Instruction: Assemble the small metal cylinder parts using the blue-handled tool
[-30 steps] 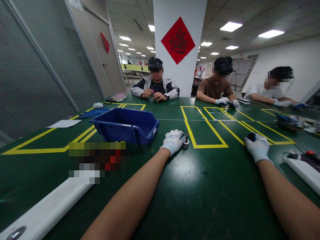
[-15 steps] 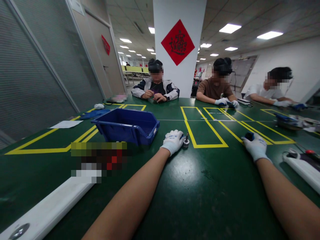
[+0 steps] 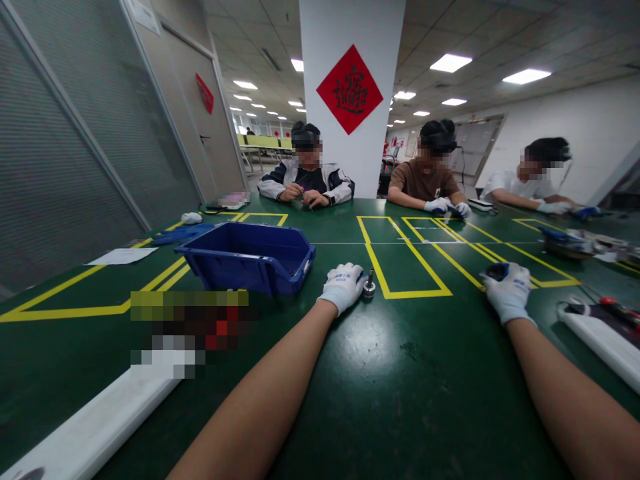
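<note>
My left hand (image 3: 343, 287), in a white glove with blue print, rests on the green table (image 3: 380, 400) with its fingers curled. Right beside its thumb side stands a small metal piece (image 3: 369, 288) with a knurled round base and a thin upright shaft, like a drill chuck. Whether the fingers touch it, or hold anything, is hidden. My right hand (image 3: 509, 292), gloved alike, is farther right on the table. Its fingers bend round a dark rounded thing (image 3: 495, 271), mostly covered, whose kind I cannot make out.
A blue plastic bin (image 3: 245, 260) stands left of my left hand. White bars lie at the left (image 3: 100, 420) and right (image 3: 603, 340), with red-handled items (image 3: 613, 305) near the right one. Yellow tape (image 3: 417, 294) marks the table. Three people sit opposite, hands on the table.
The whole view has shifted slightly left and down. My right hand has turned a little, showing more of the dark rounded thing. My left hand and the metal piece keep their places.
</note>
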`<state>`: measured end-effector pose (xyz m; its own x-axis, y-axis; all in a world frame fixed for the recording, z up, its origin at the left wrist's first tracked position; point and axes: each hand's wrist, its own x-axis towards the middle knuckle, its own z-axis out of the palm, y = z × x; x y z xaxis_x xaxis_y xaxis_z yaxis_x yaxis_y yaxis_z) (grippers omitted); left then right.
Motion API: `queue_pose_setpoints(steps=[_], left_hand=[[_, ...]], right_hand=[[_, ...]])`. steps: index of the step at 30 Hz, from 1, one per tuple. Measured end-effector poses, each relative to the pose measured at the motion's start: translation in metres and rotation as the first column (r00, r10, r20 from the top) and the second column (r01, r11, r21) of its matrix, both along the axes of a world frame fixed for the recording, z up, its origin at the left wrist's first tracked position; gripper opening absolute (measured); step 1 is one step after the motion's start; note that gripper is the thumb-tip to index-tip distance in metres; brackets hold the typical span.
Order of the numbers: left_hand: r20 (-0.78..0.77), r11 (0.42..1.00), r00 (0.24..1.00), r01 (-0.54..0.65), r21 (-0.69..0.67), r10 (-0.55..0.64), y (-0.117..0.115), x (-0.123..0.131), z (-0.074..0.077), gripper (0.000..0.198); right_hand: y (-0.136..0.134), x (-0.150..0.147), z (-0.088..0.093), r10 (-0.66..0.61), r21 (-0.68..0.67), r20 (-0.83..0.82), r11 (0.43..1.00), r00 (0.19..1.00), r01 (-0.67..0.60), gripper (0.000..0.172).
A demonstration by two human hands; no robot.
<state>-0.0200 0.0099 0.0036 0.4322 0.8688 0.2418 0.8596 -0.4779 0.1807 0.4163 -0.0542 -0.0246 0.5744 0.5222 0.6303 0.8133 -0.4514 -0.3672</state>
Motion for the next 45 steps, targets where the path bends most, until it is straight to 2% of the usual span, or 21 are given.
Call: queue_pose_setpoints(steps=[6,10,13,16,21,24,30,34,42,45], left_hand=[[0.009,1.0,1.0,0.017,0.025,-0.017,0.0,-0.001,-0.002,0.035],[0.005,1.0,1.0,-0.005,-0.004,0.005,-0.001,-0.001,0.0,0.035],[0.004,1.0,1.0,-0.005,0.004,0.005,-0.001,0.0,0.0,0.035],[0.009,1.0,1.0,0.006,0.03,-0.006,0.001,-0.001,-0.002,0.034],[0.015,1.0,1.0,0.01,0.026,-0.01,0.003,-0.001,-0.004,0.034],[0.011,0.999,1.0,0.015,0.035,-0.015,0.004,-0.001,-0.004,0.034],[0.004,0.999,1.0,0.014,0.037,-0.015,0.005,0.0,-0.005,0.035],[0.008,0.998,1.0,0.026,0.054,-0.026,0.006,-0.001,-0.007,0.035],[0.019,0.997,0.999,0.032,0.076,-0.034,0.008,-0.001,-0.009,0.035],[0.022,0.997,0.999,0.033,0.073,-0.035,0.007,-0.001,-0.009,0.035]], right_hand=[[-0.001,-0.006,0.0,0.055,0.041,0.005,0.998,0.998,-0.055,0.059],[0.0,-0.01,0.004,0.087,-0.004,-0.012,0.996,0.996,-0.087,0.052],[-0.003,-0.013,0.007,0.1,0.02,-0.004,0.995,0.995,-0.1,0.059],[-0.005,-0.01,0.007,0.062,0.056,-0.003,0.997,0.998,-0.061,0.066],[-0.001,0.011,0.001,-0.027,-0.209,-0.141,0.978,0.99,-0.003,0.061],[0.003,0.021,-0.003,-0.033,-0.278,-0.158,0.961,0.987,-0.013,0.061],[0.005,0.029,-0.012,-0.012,-0.207,-0.117,0.978,0.993,-0.012,0.069],[0.005,0.029,-0.013,-0.053,-0.174,-0.074,0.984,0.996,0.04,0.06],[0.005,0.022,-0.011,0.011,-0.178,-0.141,0.983,0.99,-0.036,0.057],[0.006,0.025,-0.011,-0.055,-0.167,-0.13,0.985,0.99,0.033,0.059]])
